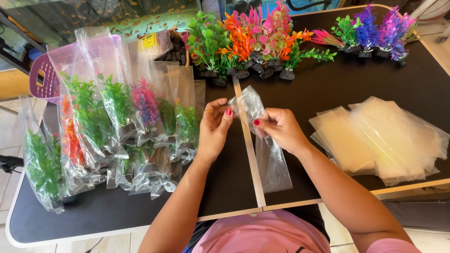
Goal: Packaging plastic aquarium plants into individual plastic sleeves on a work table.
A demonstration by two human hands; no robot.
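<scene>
1. A black tabletop with pale wooden edging (328,89) fills the view, split by a light seam strip running towards the person; tiled floor shows at the left and right edges.
2. Along the far side stands a row of loose plastic aquarium plants on dark bases (253,42), green, orange and pink, with a smaller purple, green and pink cluster (375,30) further right.
3. On the left lies a heap of clear plastic bags already holding plants (112,126) (green, orange and one pink-purple); they overlap one another and partly cover a lilac plastic basket (42,79).
4. On the right, well apart from the hands, is a loose stack of empty clear flat bags (384,138).
5. The long empty clear plastic sleeve (267,150) is at the centre, over the seam, its lower end resting on the table.
6. The left hand (213,131) and right hand (281,129) each pinch the sleeve's upper end between thumb and fingers, close together.
</scene>
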